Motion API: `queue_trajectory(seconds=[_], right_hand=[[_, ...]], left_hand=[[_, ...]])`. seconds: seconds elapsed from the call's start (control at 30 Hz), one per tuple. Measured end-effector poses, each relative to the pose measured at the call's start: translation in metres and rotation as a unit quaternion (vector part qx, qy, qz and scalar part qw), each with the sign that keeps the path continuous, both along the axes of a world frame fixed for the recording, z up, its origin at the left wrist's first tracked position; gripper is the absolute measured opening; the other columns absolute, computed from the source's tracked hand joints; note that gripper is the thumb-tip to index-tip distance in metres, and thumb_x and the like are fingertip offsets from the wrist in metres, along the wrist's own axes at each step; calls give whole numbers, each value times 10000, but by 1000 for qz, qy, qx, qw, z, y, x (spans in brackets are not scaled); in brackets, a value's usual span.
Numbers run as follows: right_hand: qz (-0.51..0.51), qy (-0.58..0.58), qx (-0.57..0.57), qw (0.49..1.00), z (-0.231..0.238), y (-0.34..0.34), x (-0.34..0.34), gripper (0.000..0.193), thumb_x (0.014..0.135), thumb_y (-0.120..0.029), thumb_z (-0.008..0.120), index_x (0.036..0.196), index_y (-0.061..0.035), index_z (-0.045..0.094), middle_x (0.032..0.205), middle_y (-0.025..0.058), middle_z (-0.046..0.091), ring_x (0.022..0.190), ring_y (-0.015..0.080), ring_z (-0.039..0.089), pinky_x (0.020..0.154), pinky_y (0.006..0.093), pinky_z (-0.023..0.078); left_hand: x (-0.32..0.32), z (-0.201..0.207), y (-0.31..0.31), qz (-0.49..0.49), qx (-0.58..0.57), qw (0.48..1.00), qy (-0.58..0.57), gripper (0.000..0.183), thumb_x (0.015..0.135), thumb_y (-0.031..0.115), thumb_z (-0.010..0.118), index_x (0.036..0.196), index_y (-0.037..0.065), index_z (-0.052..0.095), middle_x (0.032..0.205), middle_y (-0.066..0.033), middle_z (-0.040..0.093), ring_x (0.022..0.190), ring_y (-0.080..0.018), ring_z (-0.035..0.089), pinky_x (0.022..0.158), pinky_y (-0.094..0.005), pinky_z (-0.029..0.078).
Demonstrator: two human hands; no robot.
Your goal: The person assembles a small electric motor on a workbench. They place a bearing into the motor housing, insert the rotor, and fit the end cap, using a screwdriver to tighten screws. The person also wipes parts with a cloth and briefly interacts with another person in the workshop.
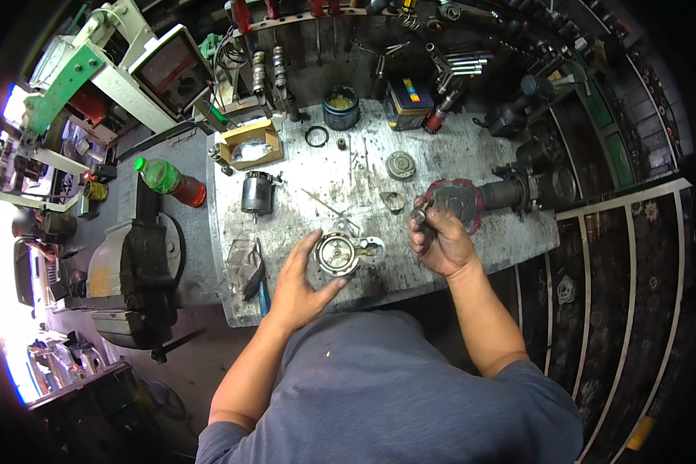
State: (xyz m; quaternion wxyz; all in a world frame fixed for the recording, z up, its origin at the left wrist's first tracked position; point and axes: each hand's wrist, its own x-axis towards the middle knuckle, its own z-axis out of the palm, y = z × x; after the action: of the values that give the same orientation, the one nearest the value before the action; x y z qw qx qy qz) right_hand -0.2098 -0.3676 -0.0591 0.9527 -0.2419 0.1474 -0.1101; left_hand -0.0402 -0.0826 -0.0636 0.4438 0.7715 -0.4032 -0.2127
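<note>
Left hand (301,282) spread wide against housing (338,254); right hand (438,240) pinched small shaft (419,216). Yellow box (249,144) sat at surface's (472,155) far-left corner.

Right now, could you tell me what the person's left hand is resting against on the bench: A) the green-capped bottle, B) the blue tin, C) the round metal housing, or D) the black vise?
C: the left hand cups the round metal housing, while the right hand holds a small metal part apart from it.
</note>
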Motion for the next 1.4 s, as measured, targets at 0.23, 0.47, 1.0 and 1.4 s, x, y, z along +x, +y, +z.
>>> queue_trajectory(seconds=[0.23,0.47,1.0,1.4], right_hand=[[-32,98,-542,834,27,59,5,249,962,-60,803,1190,6,727,1055,127,790,858,231,760,776,371,639],[4,28,-802,596,41,69,28,354,850,-20,854,1178,-8,721,1024,160,715,897,369,734,790,438,611],[95,43,-864,492,49,75,41,359,867,-38,859,1204,-23,737,1128,175,765,976,403,758,850,466,627],[152,297,-637,695,15,58,51,402,888,-198,788,1222,22,743,1149,231,778,1001,318,747,951,402,581]], left_hand=[[-3,-5,-18,12,22,1000,-6,1026,785,267,988,1631,61,446,1570,-218,580,1456,-402,563,1225,-481,472],[-1,-10,-17,18,-20,999,-19,944,752,201,994,1556,41,526,1483,-199,650,1377,-405,622,1162,-483,511],[0,-22,-14,24,-44,998,-32,952,755,237,989,1579,110,529,1488,-165,661,1365,-401,629,1172,-504,492],[1,-23,-18,21,-18,999,-23,998,703,161,1018,1573,64,539,1507,-190,650,1381,-367,642,1180,-461,519]])
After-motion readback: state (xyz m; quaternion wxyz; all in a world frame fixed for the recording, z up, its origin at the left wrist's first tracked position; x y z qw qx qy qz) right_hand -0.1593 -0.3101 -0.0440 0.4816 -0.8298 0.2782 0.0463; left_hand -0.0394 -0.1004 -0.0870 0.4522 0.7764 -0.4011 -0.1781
